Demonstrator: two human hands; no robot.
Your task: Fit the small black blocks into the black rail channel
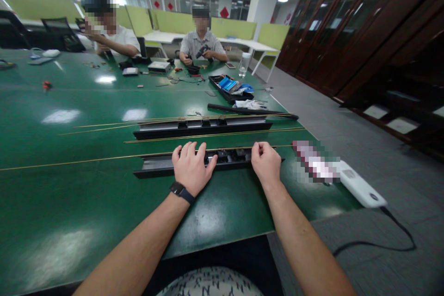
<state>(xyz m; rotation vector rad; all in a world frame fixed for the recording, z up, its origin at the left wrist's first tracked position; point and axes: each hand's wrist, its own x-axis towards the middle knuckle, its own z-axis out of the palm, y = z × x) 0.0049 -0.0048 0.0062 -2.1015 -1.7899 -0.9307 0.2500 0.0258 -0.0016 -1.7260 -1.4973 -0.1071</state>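
Observation:
Close in front of me a black metal channel [152,169] lies on the green table, with small black blocks [239,154] fitted inside. My left hand [193,166] rests palm down across it with the fingers spread. A long thin brass rod [86,160] runs along the channel's far side and passes under both hands. At the channel's right end, the thumb and fingers of my right hand [267,163] are pinched together on the rod; the fingertips are partly hidden. Behind lies a second black channel [208,128], with more thin rods [166,138] beside and over it.
To the right are a pixelated phone-like object [314,162] and a white device [360,184] with a black cable. Farther back lie a black bar [253,112], white gloves [250,104] and a black tray [229,90] of blue packets. Two people sit across the table [86,203].

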